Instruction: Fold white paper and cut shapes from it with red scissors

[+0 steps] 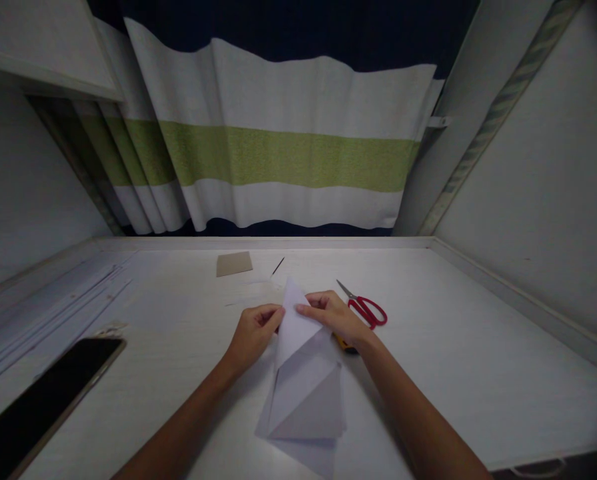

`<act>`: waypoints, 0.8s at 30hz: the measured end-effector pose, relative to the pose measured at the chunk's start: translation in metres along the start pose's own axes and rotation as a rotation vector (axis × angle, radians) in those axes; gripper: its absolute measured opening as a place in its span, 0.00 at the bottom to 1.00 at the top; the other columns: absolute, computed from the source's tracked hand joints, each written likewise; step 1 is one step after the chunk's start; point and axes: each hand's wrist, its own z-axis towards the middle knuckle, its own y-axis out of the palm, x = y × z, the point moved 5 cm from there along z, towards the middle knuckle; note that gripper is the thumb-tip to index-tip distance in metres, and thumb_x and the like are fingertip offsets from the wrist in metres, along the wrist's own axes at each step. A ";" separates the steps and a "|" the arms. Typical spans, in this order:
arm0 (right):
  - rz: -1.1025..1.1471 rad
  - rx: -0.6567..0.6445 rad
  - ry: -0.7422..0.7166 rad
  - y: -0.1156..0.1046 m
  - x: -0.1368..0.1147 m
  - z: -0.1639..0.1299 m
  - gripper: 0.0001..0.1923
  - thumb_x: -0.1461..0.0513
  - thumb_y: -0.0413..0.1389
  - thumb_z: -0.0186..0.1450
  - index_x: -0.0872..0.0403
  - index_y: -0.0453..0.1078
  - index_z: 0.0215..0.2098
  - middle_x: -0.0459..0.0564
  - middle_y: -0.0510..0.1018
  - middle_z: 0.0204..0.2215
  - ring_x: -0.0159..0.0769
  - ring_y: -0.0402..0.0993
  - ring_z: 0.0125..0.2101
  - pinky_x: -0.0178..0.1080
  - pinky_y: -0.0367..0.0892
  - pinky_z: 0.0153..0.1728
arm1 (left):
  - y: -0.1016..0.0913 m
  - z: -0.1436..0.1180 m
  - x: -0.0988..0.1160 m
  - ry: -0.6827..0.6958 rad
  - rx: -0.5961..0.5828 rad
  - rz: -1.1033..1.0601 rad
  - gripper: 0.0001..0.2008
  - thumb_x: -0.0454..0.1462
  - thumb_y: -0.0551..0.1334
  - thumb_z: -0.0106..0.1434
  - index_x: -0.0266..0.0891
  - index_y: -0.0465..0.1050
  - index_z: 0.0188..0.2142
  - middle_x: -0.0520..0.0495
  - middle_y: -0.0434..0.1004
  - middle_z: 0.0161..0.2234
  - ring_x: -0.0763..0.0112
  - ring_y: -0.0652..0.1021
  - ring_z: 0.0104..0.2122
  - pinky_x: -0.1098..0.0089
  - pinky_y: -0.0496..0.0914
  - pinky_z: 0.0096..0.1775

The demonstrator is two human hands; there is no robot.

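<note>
- Head view, only camera: white desk (453,347), walled in on both sides, striped curtain (288,153) hanging behind it.
- Folded white paper (306,380) lies mid-desk, right in front of the person, long axis running away from them. Top end comes to a point, lifted a bit off the surface. Several layers visible, diagonal fold lines, lower flaps fanned out toward the near edge.
- Left hand (253,333) is at the paper's upper left edge, fingers curled in, tips pinching the edge just below the point.
- Right hand (331,317) is on the upper right edge, fingertips pressed against the paper opposite the left hand. Closed onto the sheet, not flat.
- Both hands nearly meet at the tip, paper between them.
- Red-handled scissors (366,308) lie just beside the right hand, blades pointing away toward the curtain, closed.
- Small yellow-and-black object (346,345) peeks out under the right wrist. Can't tell what it is.
- Brown card piece (234,264) sits farther back, well apart from the hands. Thin dark sliver (278,266) near it.
- Dark phone (48,400) lies screen-up at the near left, well apart from the paper.
- Stack of white strips (53,307) runs along the left edge.
</note>
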 end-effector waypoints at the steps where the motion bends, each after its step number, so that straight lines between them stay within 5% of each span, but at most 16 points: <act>1: -0.036 -0.030 0.005 0.000 0.001 0.000 0.14 0.54 0.54 0.52 0.59 0.68 0.25 0.44 0.69 0.18 0.23 0.61 0.16 0.27 0.54 0.16 | -0.002 0.000 0.000 0.007 0.018 0.001 0.11 0.40 0.56 0.51 0.35 0.73 0.24 0.52 0.69 0.19 0.75 0.67 0.21 0.77 0.62 0.23; 9: -0.117 -0.030 -0.023 0.000 -0.003 -0.001 0.16 0.53 0.51 0.54 0.60 0.66 0.26 0.40 0.65 0.08 0.24 0.59 0.07 0.26 0.52 0.08 | -0.003 0.003 0.002 -0.026 0.018 -0.151 0.10 0.38 0.60 0.48 0.33 0.74 0.28 0.52 0.70 0.17 0.77 0.67 0.16 0.75 0.63 0.20; 16: 0.086 -0.112 -0.014 -0.001 -0.008 -0.005 0.23 0.58 0.53 0.53 0.60 0.62 0.45 0.43 0.71 0.12 0.24 0.61 0.08 0.27 0.55 0.09 | -0.005 0.004 -0.002 -0.088 0.053 -0.356 0.12 0.36 0.61 0.48 0.33 0.73 0.33 0.49 0.74 0.22 0.73 0.72 0.20 0.72 0.67 0.24; 24: 0.120 -0.111 -0.042 -0.007 -0.007 -0.005 0.16 0.62 0.52 0.55 0.60 0.67 0.40 0.41 0.67 0.08 0.23 0.62 0.10 0.27 0.53 0.12 | -0.002 0.002 -0.002 -0.082 -0.062 -0.526 0.04 0.33 0.60 0.47 0.33 0.73 0.23 0.49 0.73 0.22 0.72 0.72 0.23 0.69 0.68 0.29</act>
